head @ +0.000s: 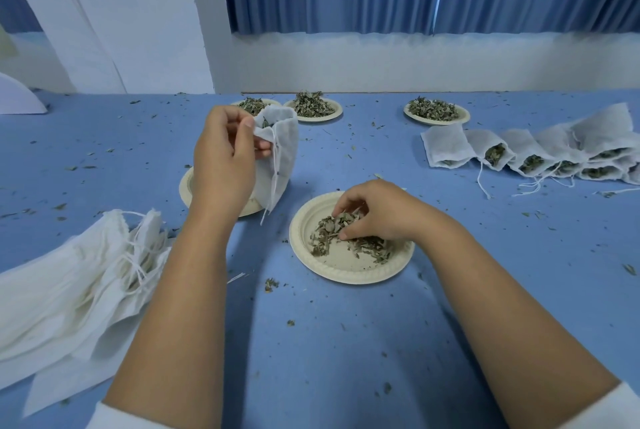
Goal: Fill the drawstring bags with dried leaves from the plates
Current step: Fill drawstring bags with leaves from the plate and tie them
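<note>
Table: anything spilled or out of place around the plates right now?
Yes: leaf crumbs are scattered all over the blue table, with a small clump just off the near plate rim. The filled bags at the right lie with mouths undrawn, leaves showing. Nothing looks damaged.

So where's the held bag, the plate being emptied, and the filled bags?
Held drawstring bag (285,151): head view, cloth side.
Paper plate (341,264): head view, bare floor.
Filled bags (446,146): head view, leftmost bag.
</note>
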The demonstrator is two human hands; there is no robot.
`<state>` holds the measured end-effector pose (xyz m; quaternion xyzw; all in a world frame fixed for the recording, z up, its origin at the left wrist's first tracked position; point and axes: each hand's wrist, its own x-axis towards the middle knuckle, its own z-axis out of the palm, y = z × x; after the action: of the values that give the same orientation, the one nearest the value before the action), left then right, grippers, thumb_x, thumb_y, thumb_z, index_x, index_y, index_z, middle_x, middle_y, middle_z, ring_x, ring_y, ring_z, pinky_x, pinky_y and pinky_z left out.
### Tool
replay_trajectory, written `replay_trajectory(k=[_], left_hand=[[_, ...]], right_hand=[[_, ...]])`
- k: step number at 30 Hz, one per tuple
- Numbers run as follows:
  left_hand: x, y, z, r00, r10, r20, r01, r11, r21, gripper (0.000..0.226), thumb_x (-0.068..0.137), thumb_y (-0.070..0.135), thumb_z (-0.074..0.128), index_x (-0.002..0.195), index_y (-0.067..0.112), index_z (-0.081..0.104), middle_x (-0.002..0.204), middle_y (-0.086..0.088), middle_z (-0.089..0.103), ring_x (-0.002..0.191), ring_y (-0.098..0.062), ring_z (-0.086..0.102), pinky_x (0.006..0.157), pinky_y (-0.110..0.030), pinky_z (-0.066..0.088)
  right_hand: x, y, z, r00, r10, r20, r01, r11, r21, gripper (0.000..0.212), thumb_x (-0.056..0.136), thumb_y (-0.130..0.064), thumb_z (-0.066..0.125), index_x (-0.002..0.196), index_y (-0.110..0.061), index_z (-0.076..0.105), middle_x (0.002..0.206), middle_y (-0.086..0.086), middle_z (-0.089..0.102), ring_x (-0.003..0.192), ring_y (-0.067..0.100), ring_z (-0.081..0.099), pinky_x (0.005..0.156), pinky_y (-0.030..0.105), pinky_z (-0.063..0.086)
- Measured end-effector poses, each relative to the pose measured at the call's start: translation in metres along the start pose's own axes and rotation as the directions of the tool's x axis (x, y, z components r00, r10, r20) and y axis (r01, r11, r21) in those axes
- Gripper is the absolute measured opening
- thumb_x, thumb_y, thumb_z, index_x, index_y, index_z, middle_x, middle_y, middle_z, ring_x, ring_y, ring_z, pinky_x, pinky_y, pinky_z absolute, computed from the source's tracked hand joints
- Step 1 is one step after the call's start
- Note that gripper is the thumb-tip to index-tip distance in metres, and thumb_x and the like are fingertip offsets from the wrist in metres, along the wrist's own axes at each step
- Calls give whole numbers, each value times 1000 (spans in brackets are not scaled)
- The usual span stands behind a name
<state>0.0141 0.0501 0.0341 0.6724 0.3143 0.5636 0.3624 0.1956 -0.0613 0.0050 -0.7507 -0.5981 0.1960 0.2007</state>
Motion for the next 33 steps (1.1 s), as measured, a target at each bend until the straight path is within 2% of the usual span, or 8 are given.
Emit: replay_trajectory(k=[7,11,17,21,24,27,30,33], left_hand=[[-4,-5,4,972,9,236,-36,993,111,22,101,13,49,85,28,53,76,9,62,67,-4,64,79,-38,58],[-10,-7,13,933,-30,359,-25,989,147,19,100,16,53,85,27,55,73,9,65,69,-6,68,73,-29,59],[-17,0,21,885,-81,458,-25,975,220,16,96,12,60,86,25,62,73,4,70,66,-7,70,61,-15,55],[-22,3,25,894,-97,437,-12,971,240,12,93,9,62,84,14,66,69,0,70,60,-6,68,54,-13,52],[-23,5,28,900,-123,418,36,977,211,10,93,8,61,86,9,67,70,-2,69,58,-6,68,54,-13,52],[-24,7,31,907,-151,394,97,983,155,10,94,9,61,85,9,66,70,-4,69,58,-5,68,54,-12,50],[-25,8,32,916,-161,367,118,984,136,9,94,10,61,85,11,65,69,-3,69,58,-6,68,54,-14,51],[-26,8,34,926,-137,351,73,980,187,8,93,12,61,86,12,65,66,2,69,61,-8,69,61,-25,58]], right_hand=[[0,-1,-8,984,-13,-180,33,994,107,13,76,-25,81,86,-28,73,82,-11,62,70,-2,53,58,7,37],[-7,-4,-22,961,11,-276,63,964,259,11,77,-20,81,87,-21,76,77,-2,70,66,5,59,68,21,48],[-19,-5,-39,959,101,-263,39,877,479,11,78,-14,79,89,-15,77,82,9,73,77,17,67,78,35,56],[-19,-6,-41,947,125,-294,87,785,614,9,80,-10,77,87,-15,76,77,-2,75,68,5,67,64,15,52],[-16,-11,-37,944,139,-299,112,718,687,10,79,-10,78,85,-18,76,77,-5,74,68,2,66,63,13,51],[-14,-17,-27,940,133,-315,118,738,664,11,79,-9,78,85,-17,76,73,-7,73,65,1,65,61,13,51],[-11,-18,-18,917,133,-377,78,866,495,10,77,-14,79,79,-24,75,67,-8,70,60,2,61,60,16,50],[-7,-17,-13,903,106,-416,50,937,346,11,76,-17,78,77,-26,73,65,-13,65,53,-8,54,54,6,42]])
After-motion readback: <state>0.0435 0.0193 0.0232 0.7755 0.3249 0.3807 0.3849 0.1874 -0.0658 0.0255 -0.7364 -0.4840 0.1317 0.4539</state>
